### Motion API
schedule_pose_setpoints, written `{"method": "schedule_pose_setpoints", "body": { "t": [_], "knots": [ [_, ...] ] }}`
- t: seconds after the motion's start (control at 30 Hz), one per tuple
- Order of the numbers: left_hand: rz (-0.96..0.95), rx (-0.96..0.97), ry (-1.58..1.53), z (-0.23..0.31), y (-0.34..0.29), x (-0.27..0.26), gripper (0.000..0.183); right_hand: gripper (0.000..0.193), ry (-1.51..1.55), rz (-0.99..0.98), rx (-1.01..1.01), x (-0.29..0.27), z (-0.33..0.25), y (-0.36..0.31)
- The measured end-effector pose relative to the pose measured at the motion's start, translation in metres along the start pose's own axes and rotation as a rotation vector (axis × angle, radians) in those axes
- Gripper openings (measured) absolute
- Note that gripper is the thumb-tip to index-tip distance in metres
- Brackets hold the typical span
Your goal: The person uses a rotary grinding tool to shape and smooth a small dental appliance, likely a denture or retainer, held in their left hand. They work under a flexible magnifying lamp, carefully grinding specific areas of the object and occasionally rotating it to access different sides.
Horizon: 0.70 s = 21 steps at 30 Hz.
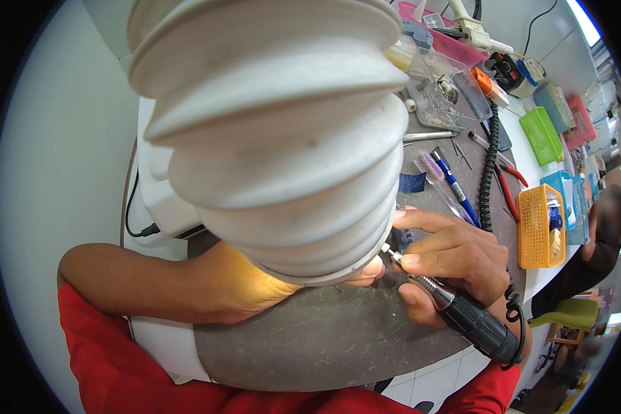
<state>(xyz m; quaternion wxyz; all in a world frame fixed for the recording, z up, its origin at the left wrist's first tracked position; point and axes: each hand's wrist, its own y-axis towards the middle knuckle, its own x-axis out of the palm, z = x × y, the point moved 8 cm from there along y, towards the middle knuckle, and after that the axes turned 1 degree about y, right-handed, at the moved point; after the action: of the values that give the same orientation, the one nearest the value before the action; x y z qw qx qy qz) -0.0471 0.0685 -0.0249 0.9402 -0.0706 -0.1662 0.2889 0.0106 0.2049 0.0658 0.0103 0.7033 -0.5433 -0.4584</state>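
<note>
My right hand (pixel 466 259) grips a black and silver rotary handpiece (pixel 479 323) like a pen. At its tip, a small white bit (pixel 386 249) points left toward my left fingertips. My left hand (pixel 252 284) is lit yellow and mostly covered by a wide white corrugated hose (pixel 290 145). Only the wrist side and a couple of pressed-together fingertips show past the hose's rim. Whatever those fingers hold is hidden. A dark, bumpy piece (pixel 402 238) sits partly in view behind the bit, between the two hands.
On the grey work mat (pixel 310 345) lie a purple-bristled brush (pixel 431 169), a blue pen (pixel 455 188) and red-handled pliers (pixel 507 193). A coiled black cord (pixel 490 165) runs down the right. Beyond are a clear tray (pixel 441 90) and an orange basket (pixel 531 228). Another person (pixel 586 255) sits far right.
</note>
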Motion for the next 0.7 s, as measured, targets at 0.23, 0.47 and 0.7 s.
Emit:
{"method": "schedule_pose_setpoints", "body": {
  "t": [0.23,0.47,0.7],
  "knots": [
    [0.007,0.007,-0.074,0.0055,-0.0022,0.0031,0.032,0.028,-0.002,0.007,0.040,-0.0014,0.0005,0.0014],
    [-0.002,-0.027,-0.013,0.0082,-0.0016,0.0039,0.031,0.026,-0.002,0.010,0.022,-0.0017,0.0000,0.0021],
    [-0.019,-0.024,-0.110,0.0051,-0.0030,0.0048,0.031,0.027,-0.005,-0.003,0.010,-0.0019,-0.0004,0.0026]
  ]
}}
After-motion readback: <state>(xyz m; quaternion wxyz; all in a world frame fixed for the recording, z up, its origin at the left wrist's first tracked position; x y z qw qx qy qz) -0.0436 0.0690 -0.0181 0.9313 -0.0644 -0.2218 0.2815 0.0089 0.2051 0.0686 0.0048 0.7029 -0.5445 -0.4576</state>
